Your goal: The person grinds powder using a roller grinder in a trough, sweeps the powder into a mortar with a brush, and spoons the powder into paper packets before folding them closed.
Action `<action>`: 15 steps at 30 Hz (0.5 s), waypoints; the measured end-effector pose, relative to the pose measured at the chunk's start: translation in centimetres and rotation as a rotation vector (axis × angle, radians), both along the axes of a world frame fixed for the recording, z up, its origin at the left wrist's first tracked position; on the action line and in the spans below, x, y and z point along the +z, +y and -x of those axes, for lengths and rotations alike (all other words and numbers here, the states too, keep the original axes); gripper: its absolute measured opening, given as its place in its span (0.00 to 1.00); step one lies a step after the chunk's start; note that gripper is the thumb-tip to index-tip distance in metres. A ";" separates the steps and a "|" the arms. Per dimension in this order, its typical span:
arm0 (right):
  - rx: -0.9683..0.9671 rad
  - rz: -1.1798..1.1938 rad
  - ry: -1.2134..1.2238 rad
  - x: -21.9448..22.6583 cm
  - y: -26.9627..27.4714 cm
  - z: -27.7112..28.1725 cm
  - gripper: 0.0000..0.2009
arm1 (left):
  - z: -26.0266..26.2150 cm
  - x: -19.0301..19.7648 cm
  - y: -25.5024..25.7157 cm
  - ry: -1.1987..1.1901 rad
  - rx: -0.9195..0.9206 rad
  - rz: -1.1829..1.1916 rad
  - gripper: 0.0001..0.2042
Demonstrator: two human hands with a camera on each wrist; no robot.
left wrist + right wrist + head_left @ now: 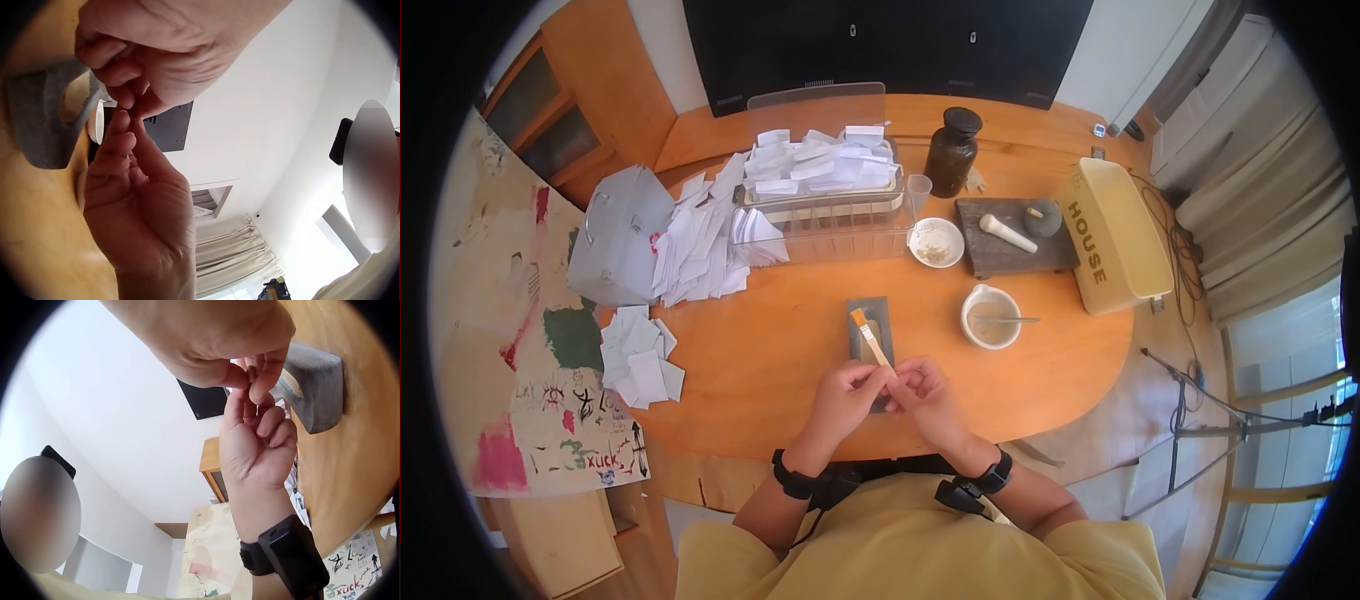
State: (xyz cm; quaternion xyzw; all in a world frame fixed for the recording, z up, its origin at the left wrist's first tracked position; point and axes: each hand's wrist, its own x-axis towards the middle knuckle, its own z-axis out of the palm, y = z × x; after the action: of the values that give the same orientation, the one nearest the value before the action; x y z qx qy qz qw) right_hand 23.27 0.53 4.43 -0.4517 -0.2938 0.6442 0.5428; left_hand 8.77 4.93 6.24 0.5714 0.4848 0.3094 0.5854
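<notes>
A flat brush (871,337) with a pale wooden handle and tan bristles points away from the body. My left hand (847,393) pinches the handle's near end between thumb and fingers. Fingertips of my right hand (930,398) meet the left ones there and pinch the same end. Both wrist views show the fingertips together, with the brush mostly hidden behind them. Beneath the brush lies a grey stone block (855,318) on the table. In the right wrist view the block (322,387) has an oval hollow with pale stuff in it.
On the wooden table (750,360), a white mortar (978,330) holds a thin rod. Behind it are a shallow white bowl (937,243), a pestle (1008,233) on a dark slab, a dark jar (951,160) and a yellow bin (1115,240). Folded papers (700,240) heap at left.
</notes>
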 end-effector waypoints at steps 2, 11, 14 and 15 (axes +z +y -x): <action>0.047 0.009 -0.048 0.3 0.0 -0.7 0.08 | 0.3 -0.1 0.1 0.048 -0.011 -0.024 0.12; -0.248 -0.319 -0.925 1.3 2.1 -4.5 0.06 | 2.8 -1.2 0.4 0.203 0.222 -0.266 0.18; -0.226 -0.565 -1.203 2.7 3.4 -4.6 0.06 | 3.5 -0.7 -0.3 0.354 0.137 -0.335 0.25; -0.192 -0.605 -1.231 3.1 3.8 -4.4 0.06 | 3.8 -1.0 -0.7 0.383 0.103 -0.349 0.27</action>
State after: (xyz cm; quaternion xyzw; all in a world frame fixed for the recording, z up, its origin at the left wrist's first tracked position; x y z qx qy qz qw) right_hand 27.70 4.31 7.57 -0.5878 -0.6738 0.1094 0.4341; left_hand 4.95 4.28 5.21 0.6865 0.5544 0.3041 0.3590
